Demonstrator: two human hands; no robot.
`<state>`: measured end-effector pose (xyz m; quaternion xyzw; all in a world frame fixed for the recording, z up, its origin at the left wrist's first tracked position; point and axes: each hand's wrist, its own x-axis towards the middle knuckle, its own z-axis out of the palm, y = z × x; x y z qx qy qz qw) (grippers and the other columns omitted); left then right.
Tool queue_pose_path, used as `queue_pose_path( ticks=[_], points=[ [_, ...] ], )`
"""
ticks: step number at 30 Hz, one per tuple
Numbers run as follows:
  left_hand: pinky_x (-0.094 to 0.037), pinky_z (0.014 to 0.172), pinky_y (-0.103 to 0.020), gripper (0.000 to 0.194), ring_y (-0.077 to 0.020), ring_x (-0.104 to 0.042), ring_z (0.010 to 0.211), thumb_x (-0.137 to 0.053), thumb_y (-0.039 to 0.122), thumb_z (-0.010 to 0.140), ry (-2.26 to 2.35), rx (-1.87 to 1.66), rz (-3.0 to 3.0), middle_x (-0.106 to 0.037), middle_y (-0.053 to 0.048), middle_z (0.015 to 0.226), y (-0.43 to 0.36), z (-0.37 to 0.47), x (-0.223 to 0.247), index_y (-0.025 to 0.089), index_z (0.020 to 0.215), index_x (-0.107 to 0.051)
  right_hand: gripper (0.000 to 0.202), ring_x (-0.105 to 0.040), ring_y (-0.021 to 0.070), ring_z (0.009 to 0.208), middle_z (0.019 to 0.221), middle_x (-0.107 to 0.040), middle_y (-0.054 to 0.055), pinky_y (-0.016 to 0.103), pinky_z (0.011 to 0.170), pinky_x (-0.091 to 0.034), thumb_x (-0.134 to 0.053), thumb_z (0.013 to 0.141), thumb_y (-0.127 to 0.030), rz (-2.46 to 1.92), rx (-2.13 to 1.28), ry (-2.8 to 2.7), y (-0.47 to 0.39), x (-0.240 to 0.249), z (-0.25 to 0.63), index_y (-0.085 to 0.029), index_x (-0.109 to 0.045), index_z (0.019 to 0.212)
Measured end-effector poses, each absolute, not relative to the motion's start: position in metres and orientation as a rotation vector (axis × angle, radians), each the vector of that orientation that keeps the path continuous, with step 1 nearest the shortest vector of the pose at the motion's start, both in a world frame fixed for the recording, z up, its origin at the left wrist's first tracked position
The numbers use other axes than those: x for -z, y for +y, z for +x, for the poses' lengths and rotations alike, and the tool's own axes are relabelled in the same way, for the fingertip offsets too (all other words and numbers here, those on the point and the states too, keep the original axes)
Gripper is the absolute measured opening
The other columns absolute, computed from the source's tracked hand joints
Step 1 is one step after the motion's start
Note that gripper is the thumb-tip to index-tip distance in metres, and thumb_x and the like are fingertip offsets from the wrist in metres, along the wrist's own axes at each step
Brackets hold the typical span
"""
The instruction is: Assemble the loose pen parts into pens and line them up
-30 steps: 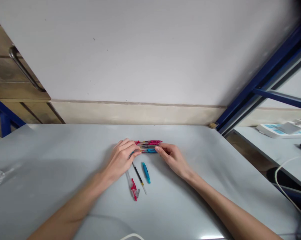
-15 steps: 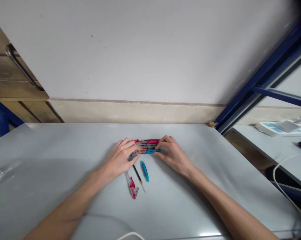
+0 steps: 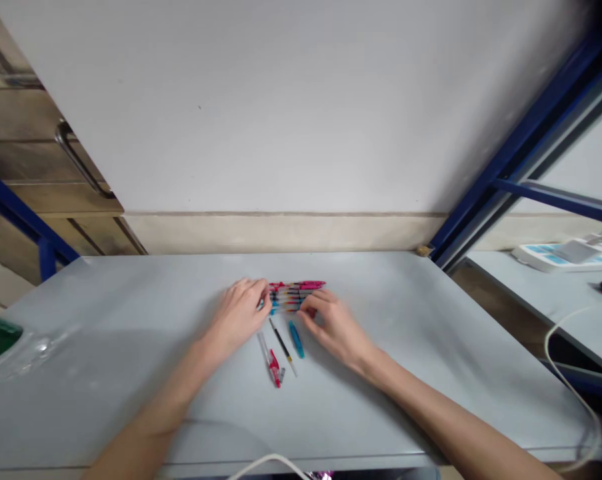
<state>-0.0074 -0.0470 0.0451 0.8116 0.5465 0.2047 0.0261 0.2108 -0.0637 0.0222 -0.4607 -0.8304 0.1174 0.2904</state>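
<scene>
Several pens (image 3: 293, 293) with pink, grey and blue parts lie side by side in a row across the table. My left hand (image 3: 243, 308) is closed at their left ends, fingers curled and partly covering the tips. At the lower right of the row, my right hand (image 3: 335, 327) has thumb and forefinger pinched on the end of the nearest blue pen, hiding it. Closer to me lie a blue pen barrel part (image 3: 296, 339), a dark refill (image 3: 283, 346) and a clear barrel with a red clip (image 3: 271, 361). A small grey piece (image 3: 282, 375) rests beside the red part.
A clear plastic bottle (image 3: 35, 347) with a green label lies at the left table edge. A white cable (image 3: 268, 459) crosses the front edge. To the right stand a blue frame (image 3: 511, 147) and a second table with a white device (image 3: 555, 256).
My right hand has slid left and toward me along the row, uncovering the pink pen ends. My left hand stays at the left ends. The camera view has shifted slightly.
</scene>
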Motion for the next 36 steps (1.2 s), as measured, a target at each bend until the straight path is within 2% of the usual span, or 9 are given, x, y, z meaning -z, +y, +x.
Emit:
queue_pose_path(
  ticks=[2,5,10,16,21,27,32,36],
  points=[
    [-0.032,0.06,-0.029,0.017,-0.0182,-0.059,0.064,-0.049,0.026,0.095,1.923,-0.491,2.349,-0.063,0.0,0.068,-0.062,-0.009,-0.049,0.023,0.085,-0.062,0.016,-0.056,0.0222,0.086,0.086,-0.064,0.005,0.034,0.079,-0.044,-0.056,0.098,-0.022,-1.198,-0.194,-2.352,-0.07,-0.023,0.195,-0.019,-0.06,0.083],
    [-0.029,0.059,-0.03,0.028,-0.02,-0.064,0.068,-0.047,0.028,0.095,1.984,-0.283,2.349,-0.067,-0.003,0.069,-0.084,-0.011,-0.041,0.022,0.074,-0.063,0.017,-0.056,0.0246,0.089,0.09,-0.065,0.009,0.037,0.081,-0.044,-0.053,0.1,-0.024,-1.177,-0.004,-2.533,-0.072,-0.023,0.174,-0.017,-0.062,0.087],
    [-0.04,0.067,-0.032,0.038,-0.0273,-0.07,0.082,-0.041,0.032,0.099,1.961,-0.069,2.463,-0.073,-0.012,0.081,-0.097,-0.011,-0.019,0.019,0.075,-0.066,0.019,-0.057,0.0288,0.096,0.094,-0.067,0.014,0.041,0.084,-0.045,-0.052,0.1,-0.024,-1.131,0.113,-2.737,-0.063,-0.016,0.158,-0.014,-0.066,0.091],
    [-0.044,0.067,-0.035,0.028,-0.0291,-0.071,0.079,-0.047,0.03,0.093,1.878,-0.019,2.474,-0.073,-0.013,0.081,-0.083,-0.011,-0.031,0.019,0.075,-0.066,0.016,-0.057,0.027,0.092,0.09,-0.067,0.013,0.039,0.083,-0.045,-0.053,0.097,-0.021,-1.093,0.053,-2.738,-0.057,-0.019,0.16,-0.015,-0.065,0.088],
    [-0.042,0.065,-0.033,0.022,-0.0286,-0.069,0.076,-0.051,0.027,0.09,1.808,0.025,2.479,-0.069,-0.01,0.075,-0.077,-0.016,-0.044,0.02,0.072,-0.061,0.024,-0.052,0.0172,0.075,0.075,-0.058,0.002,0.029,0.075,-0.042,-0.051,0.094,-0.014,-1.064,-0.376,-2.388,-0.051,-0.038,0.184,-0.019,-0.053,0.071],
    [-0.035,0.059,-0.028,0.021,-0.0244,-0.068,0.072,-0.046,0.026,0.095,1.856,0.043,2.525,-0.068,-0.007,0.073,-0.074,-0.014,-0.042,0.02,0.083,-0.062,0.035,-0.039,0.0127,0.06,0.064,-0.043,-0.004,0.025,0.059,-0.031,-0.052,0.096,-0.037,-1.111,-0.893,-1.789,-0.047,-0.023,0.21,-0.02,-0.046,0.066],
    [-0.035,0.059,-0.029,0.018,-0.0221,-0.065,0.065,-0.05,0.026,0.095,1.848,-0.177,2.492,-0.067,-0.005,0.07,-0.067,-0.017,-0.044,0.02,0.081,-0.06,0.043,-0.037,0.0119,0.056,0.061,-0.044,-0.003,0.025,0.053,-0.028,-0.06,0.089,-0.054,-1.126,-1.135,-1.401,-0.045,-0.018,0.21,-0.019,-0.054,0.066],
    [-0.04,0.062,-0.027,0.014,-0.0181,-0.065,0.066,-0.056,0.028,0.093,1.765,-0.57,2.425,-0.068,-0.001,0.072,-0.053,-0.013,-0.05,0.02,0.083,-0.06,0.04,-0.03,0.0087,0.047,0.054,-0.041,-0.006,0.023,0.044,-0.021,-0.067,0.086,-0.054,-1.085,-1.335,-1.133,-0.041,-0.014,0.212,-0.017,-0.061,0.072]
  ],
)
